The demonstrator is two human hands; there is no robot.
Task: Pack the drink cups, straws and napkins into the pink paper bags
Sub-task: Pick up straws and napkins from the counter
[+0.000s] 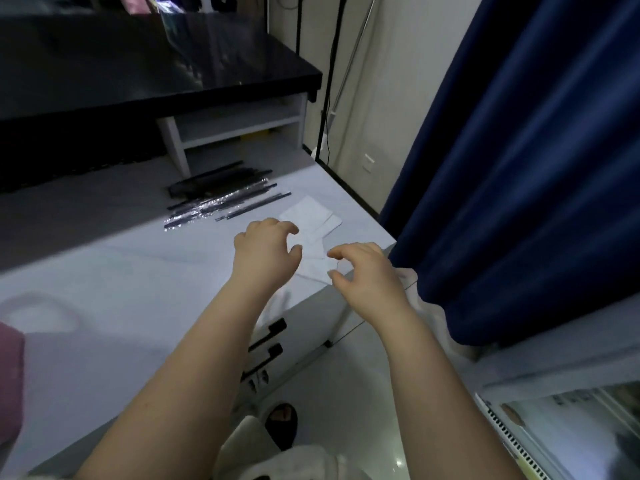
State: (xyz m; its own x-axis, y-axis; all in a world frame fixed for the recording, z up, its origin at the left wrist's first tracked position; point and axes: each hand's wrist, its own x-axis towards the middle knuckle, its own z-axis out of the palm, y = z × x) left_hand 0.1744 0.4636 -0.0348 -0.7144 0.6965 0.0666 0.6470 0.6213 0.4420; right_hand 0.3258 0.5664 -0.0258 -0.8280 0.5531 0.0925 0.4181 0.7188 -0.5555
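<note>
White napkins (pixel 309 215) lie spread near the right front corner of the pale table (pixel 138 271). My left hand (pixel 265 251) hovers over them with fingers loosely curled and holds nothing. To its right, my right hand (pixel 363 271) hangs over the table's corner, fingers also loosely bent, nothing in it. Several wrapped straws (pixel 221 204) lie in a fan behind the napkins. A pink paper bag (pixel 10 375) with a white handle shows at the left edge. No drink cups are in view.
A black raised shelf (pixel 156 74) on white legs stands at the back of the table. A dark blue curtain (pixel 519 168) hangs close on the right. Drawers with black handles (pixel 268 336) sit under the table's front edge.
</note>
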